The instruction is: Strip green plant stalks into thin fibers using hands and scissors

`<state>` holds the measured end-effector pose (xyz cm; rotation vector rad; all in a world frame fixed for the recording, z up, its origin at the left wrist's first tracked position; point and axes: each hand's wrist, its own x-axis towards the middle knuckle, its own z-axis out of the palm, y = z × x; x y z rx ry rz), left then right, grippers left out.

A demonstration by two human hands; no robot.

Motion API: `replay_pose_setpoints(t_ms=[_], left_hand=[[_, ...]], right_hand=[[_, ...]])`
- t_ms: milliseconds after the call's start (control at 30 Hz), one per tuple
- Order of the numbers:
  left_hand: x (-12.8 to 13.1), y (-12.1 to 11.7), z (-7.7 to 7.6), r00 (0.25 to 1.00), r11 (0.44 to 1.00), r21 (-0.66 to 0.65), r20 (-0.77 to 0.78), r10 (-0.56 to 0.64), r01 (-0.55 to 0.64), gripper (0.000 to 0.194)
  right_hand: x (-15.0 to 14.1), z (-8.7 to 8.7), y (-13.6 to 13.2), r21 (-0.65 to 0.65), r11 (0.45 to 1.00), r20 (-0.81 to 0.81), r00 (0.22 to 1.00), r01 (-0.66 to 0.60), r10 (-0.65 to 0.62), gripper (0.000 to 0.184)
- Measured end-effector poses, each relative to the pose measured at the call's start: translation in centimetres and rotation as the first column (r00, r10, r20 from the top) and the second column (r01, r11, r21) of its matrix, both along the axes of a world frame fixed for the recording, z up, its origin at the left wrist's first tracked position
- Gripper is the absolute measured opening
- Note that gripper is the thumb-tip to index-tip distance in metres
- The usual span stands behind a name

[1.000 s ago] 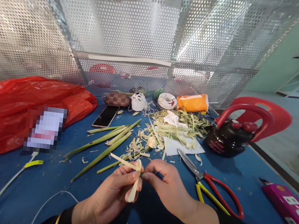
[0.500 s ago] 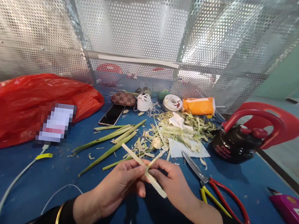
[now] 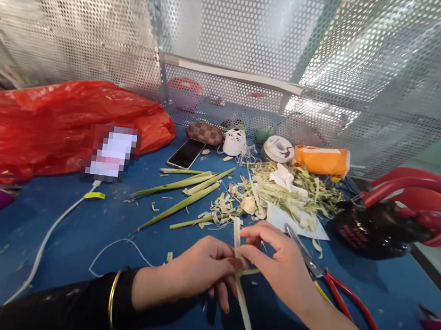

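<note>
My left hand (image 3: 202,267) and my right hand (image 3: 280,263) meet over the near middle of the blue table (image 3: 74,243), both pinched on a pale leaf strip (image 3: 242,301). The strip crosses itself between the fingertips; one end sticks up past my fingers, the other runs down toward me. A gold bangle (image 3: 112,296) circles my left wrist. Red-handled scissors (image 3: 333,291) lie just right of my right hand, partly hidden by it.
Long green leaf stalks (image 3: 179,194) and a heap of cuttings (image 3: 281,191) lie behind my hands. A red plastic bag (image 3: 49,122) fills the left, a black kettle (image 3: 373,226) the right. A phone (image 3: 186,153), thread spools, an orange packet and perforated metal screens stand behind.
The view has swung left and down. The strip has turned in my fingers: its long end now points down toward me and a short end stands up.
</note>
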<state>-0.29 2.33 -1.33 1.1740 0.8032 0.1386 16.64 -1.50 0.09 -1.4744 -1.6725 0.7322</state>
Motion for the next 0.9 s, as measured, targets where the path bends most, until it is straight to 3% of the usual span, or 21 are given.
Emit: replay_pose_setpoints(t_ms=[100, 200, 267, 367, 467, 667, 900], left_hand=[[0.2, -0.3, -0.2, 0.999, 0.999, 0.032, -0.037, -0.038, 0.039, 0.022], [0.2, -0.2, -0.4, 1.0, 1.0, 0.012, -0.017, 0.001, 0.0, 0.021], [0.1, -0.1, -0.3, 0.999, 0.999, -0.006, 0.01, 0.043, -0.043, 0.025], [-0.1, 0.1, 0.1, 0.992, 0.992, -0.043, 0.054, 0.118, -0.116, 0.027], [-0.2, 0.2, 0.6, 0.974, 0.981, -0.097, 0.135, 0.182, -0.17, 0.024], [-0.1, 0.2, 0.7, 0.94, 0.946, -0.225, 0.196, 0.28, -0.235, 0.031], [0.1, 0.1, 0.3, 0.921, 0.939, -0.189, 0.214, 0.326, -0.288, 0.023]], right_hand=[[-0.8, 0.2, -0.6, -0.016, 0.999, 0.012, 0.999, -0.032, 0.032, 0.017], [-0.9, 0.2, -1.0, 0.149, 0.989, 0.093, 0.995, 0.021, -0.036, 0.019], [-0.8, 0.0, -1.3, 0.343, 0.939, 0.176, 0.981, 0.02, -0.085, 0.012], [-1.0, -0.2, -1.7, 0.533, 0.838, 0.342, 0.936, -0.115, -0.089, 0.013], [-1.3, -0.3, -2.1, 0.554, 0.804, 0.475, 0.875, -0.216, -0.092, 0.014], [-1.7, -0.9, -2.2, 0.533, 0.808, 0.593, 0.792, -0.251, -0.146, 0.015], [-1.7, -1.4, -2.1, 0.552, 0.763, 0.656, 0.74, -0.337, -0.147, 0.016]])
